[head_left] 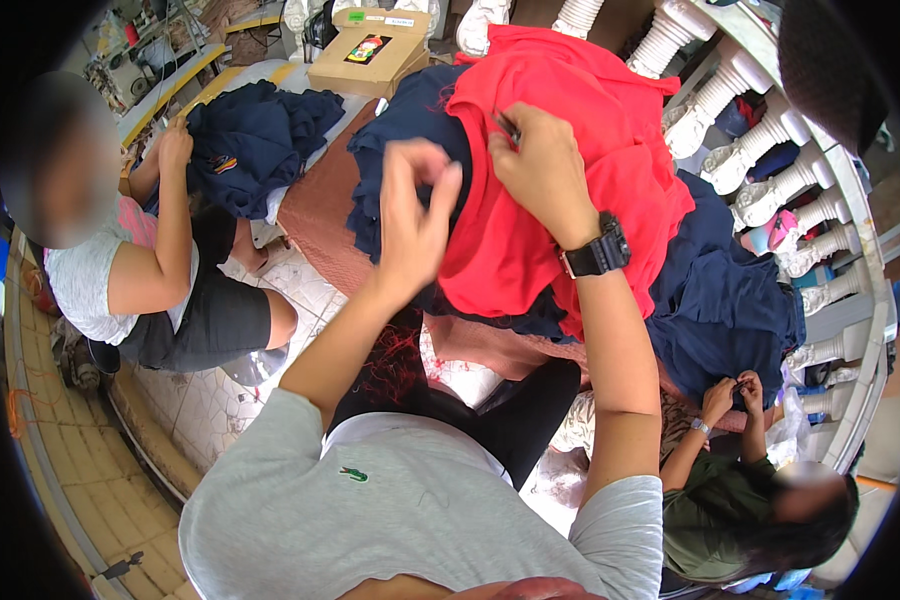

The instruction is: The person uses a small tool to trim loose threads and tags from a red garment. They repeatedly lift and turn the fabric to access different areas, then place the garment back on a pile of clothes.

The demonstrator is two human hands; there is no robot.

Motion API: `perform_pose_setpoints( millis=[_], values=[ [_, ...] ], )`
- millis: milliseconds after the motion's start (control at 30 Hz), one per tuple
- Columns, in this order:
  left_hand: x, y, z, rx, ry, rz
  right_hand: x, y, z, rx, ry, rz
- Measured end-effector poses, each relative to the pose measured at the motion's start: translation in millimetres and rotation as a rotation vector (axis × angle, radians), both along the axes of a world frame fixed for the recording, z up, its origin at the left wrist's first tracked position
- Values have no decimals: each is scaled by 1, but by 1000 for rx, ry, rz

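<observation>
A red garment (pixel 620 150) lies spread over a pile of navy garments (pixel 370 170) in front of me. My right hand (pixel 545 170), with a black watch on its wrist, is over the red cloth near its left edge. Its fingers close round a small dark tool, mostly hidden, whose kind I cannot make out. Just left of that edge, my left hand (pixel 415 205) is raised over the navy cloth. Its fingers curl toward the thumb, slightly blurred, and anything pinched there is too small to see. Loose red threads (pixel 448 95) lie at the pile's upper edge.
On the left, a person (pixel 160 230) handles a navy garment (pixel 260 140). Another person (pixel 750 500) works at navy cloth (pixel 730 300) at lower right. A cardboard box (pixel 365 55) stands at the back. White balusters (pixel 760 130) line the right side. Red thread scraps (pixel 395 350) hang by my lap.
</observation>
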State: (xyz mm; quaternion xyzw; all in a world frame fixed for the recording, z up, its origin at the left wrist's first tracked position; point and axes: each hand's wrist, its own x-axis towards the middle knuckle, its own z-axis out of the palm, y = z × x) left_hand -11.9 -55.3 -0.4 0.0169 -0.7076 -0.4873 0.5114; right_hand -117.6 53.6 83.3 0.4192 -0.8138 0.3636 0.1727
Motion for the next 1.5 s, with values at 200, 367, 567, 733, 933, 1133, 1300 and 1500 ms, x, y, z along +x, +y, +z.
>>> perform_pose_setpoints(
  millis=[200,367,567,733,933,1133,1300,1500],
  values=[
    [-145,-67,10,-79,-66,188,5,1,49,-285,108,35],
    [-132,-109,59,-24,-6,-259,-30,114,109,-409,431,-292],
    [-20,-55,63,-704,-168,-454,21,192,26,-280,-291,-156],
    [13,-39,44,-628,-255,-462,64,174,26,-237,-394,-229],
    [-18,2,37,-233,-334,-325,55,86,-5,-288,-76,-122],
    [-23,30,12,262,-248,-493,48,76,-42,-343,-284,-111],
    [-12,34,-4,320,-74,-484,63,80,-32,-366,-688,121],
    [-6,35,-2,251,9,-408,59,67,-25,-170,-738,207]
  ],
)
